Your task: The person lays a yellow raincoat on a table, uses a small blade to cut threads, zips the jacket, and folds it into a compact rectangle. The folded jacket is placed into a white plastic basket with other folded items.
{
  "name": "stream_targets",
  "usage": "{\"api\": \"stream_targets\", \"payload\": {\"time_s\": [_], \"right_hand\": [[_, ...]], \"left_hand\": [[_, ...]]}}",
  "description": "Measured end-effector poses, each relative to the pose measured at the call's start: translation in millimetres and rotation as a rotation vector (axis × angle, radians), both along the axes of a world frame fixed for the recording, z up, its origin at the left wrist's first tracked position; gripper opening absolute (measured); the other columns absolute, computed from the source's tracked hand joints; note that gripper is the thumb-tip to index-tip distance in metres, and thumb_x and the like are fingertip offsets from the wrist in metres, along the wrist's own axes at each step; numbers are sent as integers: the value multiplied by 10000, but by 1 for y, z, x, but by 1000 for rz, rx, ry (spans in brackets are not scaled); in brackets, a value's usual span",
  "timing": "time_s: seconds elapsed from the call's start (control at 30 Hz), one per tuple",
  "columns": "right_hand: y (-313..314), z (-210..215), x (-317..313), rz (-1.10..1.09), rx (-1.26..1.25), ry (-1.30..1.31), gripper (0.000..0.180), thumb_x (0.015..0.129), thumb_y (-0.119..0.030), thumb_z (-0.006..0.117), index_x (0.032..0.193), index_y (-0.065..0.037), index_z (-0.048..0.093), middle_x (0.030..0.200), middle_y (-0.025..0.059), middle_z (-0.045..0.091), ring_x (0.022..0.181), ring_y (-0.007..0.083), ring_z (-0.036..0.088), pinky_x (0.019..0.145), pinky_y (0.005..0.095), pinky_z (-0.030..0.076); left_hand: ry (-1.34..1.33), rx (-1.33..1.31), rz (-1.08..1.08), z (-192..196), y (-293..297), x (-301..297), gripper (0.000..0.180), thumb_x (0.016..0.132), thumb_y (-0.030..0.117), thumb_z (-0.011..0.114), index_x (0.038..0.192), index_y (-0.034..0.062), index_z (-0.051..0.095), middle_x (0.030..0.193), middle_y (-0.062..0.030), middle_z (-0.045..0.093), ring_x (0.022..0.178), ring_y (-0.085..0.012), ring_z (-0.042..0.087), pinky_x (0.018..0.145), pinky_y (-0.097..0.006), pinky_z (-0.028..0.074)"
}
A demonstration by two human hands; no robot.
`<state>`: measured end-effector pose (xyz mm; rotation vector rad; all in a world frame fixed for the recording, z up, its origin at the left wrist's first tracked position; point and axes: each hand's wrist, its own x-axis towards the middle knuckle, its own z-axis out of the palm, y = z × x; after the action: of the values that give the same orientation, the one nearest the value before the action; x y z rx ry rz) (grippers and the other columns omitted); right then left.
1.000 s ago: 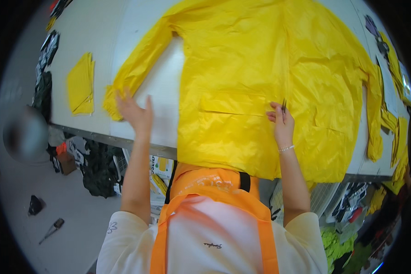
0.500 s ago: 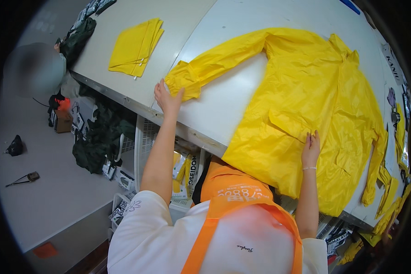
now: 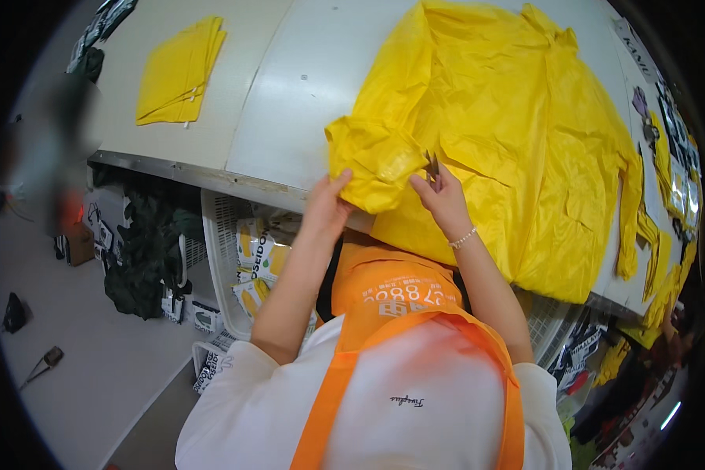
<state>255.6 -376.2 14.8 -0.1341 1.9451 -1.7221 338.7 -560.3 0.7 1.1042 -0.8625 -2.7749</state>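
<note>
A yellow jacket [image 3: 501,102] lies spread on the white table [image 3: 286,94], its collar toward the far side. Its left-hand sleeve is folded in toward me, so the cuff [image 3: 376,160] is bunched near the table's front edge. My left hand [image 3: 327,207] is closed on the edge of that cuff, fingers partly hidden beneath the cloth. In my right hand [image 3: 448,205] is a small pair of dark snips [image 3: 433,166], with the blades pointing away from me just right of the cuff. The right thumb is close to the cuff cloth; whether it touches, I cannot tell.
Folded yellow garments [image 3: 182,70] lie stacked at the table's far left. Below the front edge stands a white basket [image 3: 219,258] of packaged goods. Dark green cloth [image 3: 145,251] hangs beside it. More yellow pieces [image 3: 656,243] lie along the right edge. A blurred person [image 3: 51,149] is at the left.
My left hand has brought the sleeve cuff in from the left toward the jacket's body. The right hand has moved left and up from the pocket flap, and snips now show in it.
</note>
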Motion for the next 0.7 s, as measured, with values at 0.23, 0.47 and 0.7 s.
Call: {"api": "stream_targets", "payload": {"time_s": [0.23, 0.47, 0.7], "right_hand": [[23, 20, -13, -95, -298, -162, 209, 849, -207, 662, 763, -88, 513, 578, -77, 388, 474, 22, 329, 440, 202, 285], [40, 40, -26, 96, -346, -147, 211, 888, -254, 606, 797, -77, 535, 576, -64, 411, 482, 19, 328, 447, 193, 285], [41, 71, -29, -76, -104, 279, 160, 794, -101, 696, 888, 3, 621, 635, -69, 493, 567, 4, 366, 512, 163, 314]], "left_hand": [[-107, -581, -285, -15, 26, 18, 655, 815, 234, 680, 1324, -10, 348, 1272, -144, 472, 1153, -247, 474, 922, -356, 414], [361, -1223, -521, 67, 8, -60, 397, 843, 172, 629, 1206, 41, 535, 1095, -45, 596, 1009, -121, 541, 940, -298, 386], [303, -790, -719, 84, 27, -84, 162, 848, 158, 625, 847, 0, 663, 785, -18, 648, 720, -58, 577, 678, -201, 456]]}}
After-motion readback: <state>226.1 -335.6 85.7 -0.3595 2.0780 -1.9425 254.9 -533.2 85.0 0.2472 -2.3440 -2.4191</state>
